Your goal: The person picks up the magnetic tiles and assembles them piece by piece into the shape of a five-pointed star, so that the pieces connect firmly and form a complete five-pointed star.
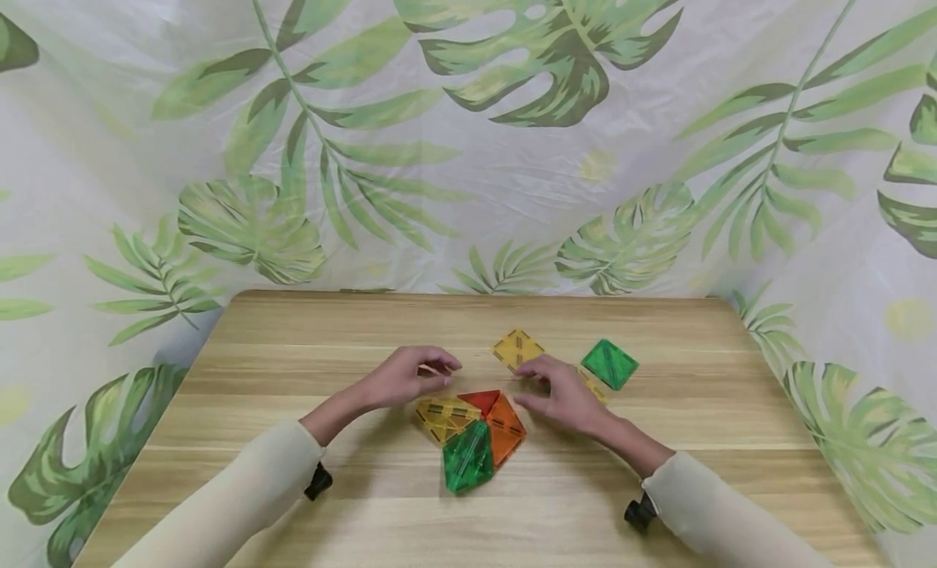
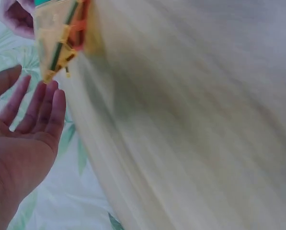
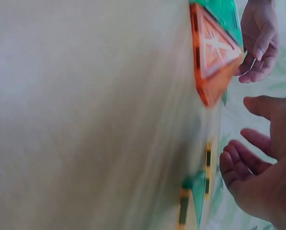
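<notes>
Translucent magnetic tiles are joined into a raised, many-sided shape in the middle of the table. Its parts are a yellow tile, a green tile, an orange tile and a red tile. Just behind the yellow side is my left hand, holding nothing, its fingers loosely bent. My right hand is to the right of the shape, also without a tile, thumb apart from the fingers. Both wrist views show a gap between each hand's thumb and fingers; the orange side faces the right wrist.
Behind my right fingers lies a flat yellow tile, partly overlapped by them. Another yellow tile is mostly hidden by that hand, and a green tile lies farther right. A leaf-printed cloth hangs behind the wooden table.
</notes>
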Motion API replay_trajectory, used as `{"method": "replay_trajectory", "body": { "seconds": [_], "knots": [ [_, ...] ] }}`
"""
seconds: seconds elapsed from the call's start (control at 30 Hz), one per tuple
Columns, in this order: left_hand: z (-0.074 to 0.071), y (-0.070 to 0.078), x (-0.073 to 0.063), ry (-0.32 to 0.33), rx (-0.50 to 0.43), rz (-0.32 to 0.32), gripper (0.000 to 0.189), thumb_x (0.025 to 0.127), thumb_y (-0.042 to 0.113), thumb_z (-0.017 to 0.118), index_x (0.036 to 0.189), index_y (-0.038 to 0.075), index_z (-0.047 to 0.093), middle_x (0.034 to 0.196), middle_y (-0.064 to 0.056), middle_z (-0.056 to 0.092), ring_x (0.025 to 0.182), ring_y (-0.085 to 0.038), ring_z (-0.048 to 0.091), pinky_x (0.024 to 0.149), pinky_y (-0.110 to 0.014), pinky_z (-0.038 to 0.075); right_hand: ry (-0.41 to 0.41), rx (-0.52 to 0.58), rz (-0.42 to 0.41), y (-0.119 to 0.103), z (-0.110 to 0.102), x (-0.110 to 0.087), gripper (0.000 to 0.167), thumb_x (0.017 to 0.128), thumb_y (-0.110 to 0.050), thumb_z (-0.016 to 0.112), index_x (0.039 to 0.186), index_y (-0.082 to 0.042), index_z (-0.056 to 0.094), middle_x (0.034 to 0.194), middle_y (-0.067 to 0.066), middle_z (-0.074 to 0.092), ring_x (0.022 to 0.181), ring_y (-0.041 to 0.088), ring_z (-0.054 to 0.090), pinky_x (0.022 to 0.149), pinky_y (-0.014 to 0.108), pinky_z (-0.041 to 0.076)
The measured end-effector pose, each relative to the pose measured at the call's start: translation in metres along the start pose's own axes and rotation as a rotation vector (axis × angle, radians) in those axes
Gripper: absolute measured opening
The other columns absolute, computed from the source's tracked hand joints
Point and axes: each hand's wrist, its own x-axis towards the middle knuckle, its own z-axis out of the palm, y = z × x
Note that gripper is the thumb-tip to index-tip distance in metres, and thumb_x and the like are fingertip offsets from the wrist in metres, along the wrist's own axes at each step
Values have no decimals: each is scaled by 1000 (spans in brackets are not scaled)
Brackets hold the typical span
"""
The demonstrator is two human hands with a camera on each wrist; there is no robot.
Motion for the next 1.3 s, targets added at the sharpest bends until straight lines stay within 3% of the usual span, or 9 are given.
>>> {"method": "replay_trajectory", "body": {
  "seconds": [0.2,0.5,0.83,1.3],
  "knots": [
    [1,5,32,10,-92,-102,40,105,6,64,142,-9,58,141,-28,62,128,-37,64,107,-43,55,102,-12,147,15,-14,10,44,91,-15,85,127,5,71,121,22,71,105,35,72,85,44,64],
    [4,2,64,-39,-235,-267,63,104,12,67,158,-6,41,160,-26,46,146,-40,48,122,-50,39,117,-28,303,31,-25,20,56,92,-22,85,136,7,66,124,24,70,108,37,70,89,49,62],
    [12,-1,77,-63,-402,-345,72,97,-1,70,160,-7,35,164,-27,39,152,-42,39,125,-49,34,123,-41,370,33,-18,27,64,84,-30,91,134,4,68,121,17,74,107,30,70,89,46,61],
    [21,9,83,-112,-400,-374,67,100,3,69,160,-4,38,166,-21,39,155,-38,35,128,-49,29,170,-77,339,32,-3,38,57,79,-21,95,126,4,73,114,17,75,103,31,69,89,48,59]
  ]
}}
